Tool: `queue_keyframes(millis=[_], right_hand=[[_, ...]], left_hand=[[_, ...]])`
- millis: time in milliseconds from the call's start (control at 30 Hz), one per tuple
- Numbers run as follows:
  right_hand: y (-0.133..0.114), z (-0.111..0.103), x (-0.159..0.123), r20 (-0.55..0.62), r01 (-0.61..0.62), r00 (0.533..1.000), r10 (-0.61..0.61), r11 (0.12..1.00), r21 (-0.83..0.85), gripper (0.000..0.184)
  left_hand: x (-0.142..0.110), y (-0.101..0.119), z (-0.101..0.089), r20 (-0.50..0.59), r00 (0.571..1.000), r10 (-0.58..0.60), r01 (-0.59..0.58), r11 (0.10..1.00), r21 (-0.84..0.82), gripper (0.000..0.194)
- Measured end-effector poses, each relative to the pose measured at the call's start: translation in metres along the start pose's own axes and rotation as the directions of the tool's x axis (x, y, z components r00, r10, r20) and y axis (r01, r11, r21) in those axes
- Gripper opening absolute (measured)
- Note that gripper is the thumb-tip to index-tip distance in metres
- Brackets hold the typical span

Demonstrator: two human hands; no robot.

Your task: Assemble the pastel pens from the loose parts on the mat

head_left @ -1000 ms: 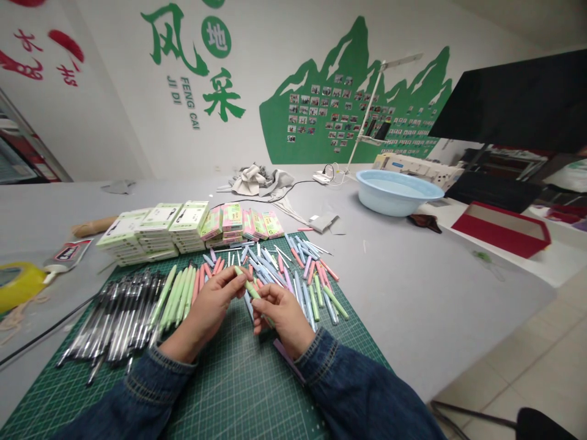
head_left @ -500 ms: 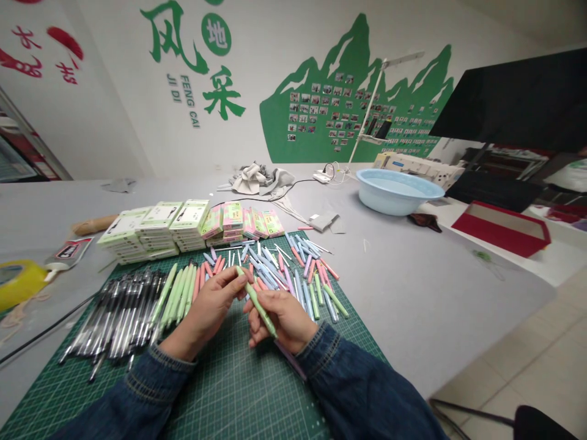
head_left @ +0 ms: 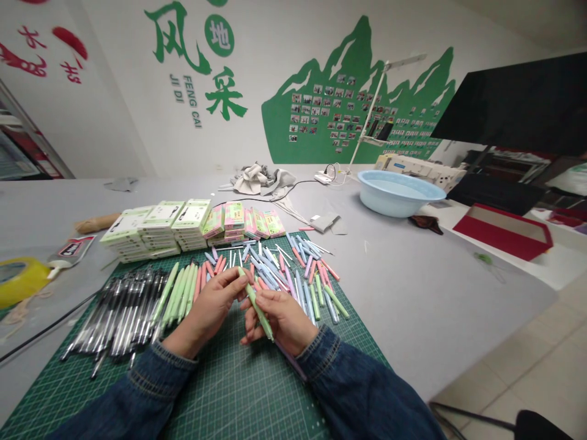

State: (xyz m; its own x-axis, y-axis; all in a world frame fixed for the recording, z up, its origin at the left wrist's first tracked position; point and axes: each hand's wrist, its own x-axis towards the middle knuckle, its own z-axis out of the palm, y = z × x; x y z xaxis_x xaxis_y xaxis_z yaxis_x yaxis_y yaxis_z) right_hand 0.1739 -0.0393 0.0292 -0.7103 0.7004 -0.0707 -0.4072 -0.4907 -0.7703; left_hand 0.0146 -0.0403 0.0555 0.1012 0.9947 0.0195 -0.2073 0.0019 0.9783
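Both my hands hold one light green pen (head_left: 257,307) over a green cutting mat (head_left: 220,391). My left hand (head_left: 211,305) pinches the pen's upper end with its fingertips. My right hand (head_left: 282,319) is wrapped round the pen's lower half. Loose pastel pens and pen parts (head_left: 298,272) lie scattered just beyond my hands. A tidy row of green and pink pens (head_left: 183,290) lies left of my left hand, and further left is a pile of black pens (head_left: 119,311).
Stacks of small green and pink boxes (head_left: 183,223) line the mat's far edge. A light blue basin (head_left: 397,190), a red tray (head_left: 502,229), crumpled cloth (head_left: 257,178), a yellow tape roll (head_left: 18,278) and a desk lamp (head_left: 367,116) stand on the grey table (head_left: 413,287).
The green pen has turned from lying across my fingers to pointing down towards me. My right hand has slid along it and closed round its lower half.
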Motion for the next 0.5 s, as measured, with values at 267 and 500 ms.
queue_keyframes(millis=[267, 500], right_hand=[[0.001, 0.001, 0.000, -0.032, 0.037, 0.999, -0.038, 0.999, -0.024, 0.035], [-0.021, 0.011, -0.012, 0.086, 0.205, 0.976, -0.200, 0.977, -0.054, 0.049]], left_hand=[[0.004, -0.005, -0.001, -0.025, 0.999, -0.023, 0.020, 0.992, -0.126, 0.016], [0.016, -0.010, -0.021, -0.223, 0.960, -0.169, 0.005, 0.807, -0.590, 0.005]])
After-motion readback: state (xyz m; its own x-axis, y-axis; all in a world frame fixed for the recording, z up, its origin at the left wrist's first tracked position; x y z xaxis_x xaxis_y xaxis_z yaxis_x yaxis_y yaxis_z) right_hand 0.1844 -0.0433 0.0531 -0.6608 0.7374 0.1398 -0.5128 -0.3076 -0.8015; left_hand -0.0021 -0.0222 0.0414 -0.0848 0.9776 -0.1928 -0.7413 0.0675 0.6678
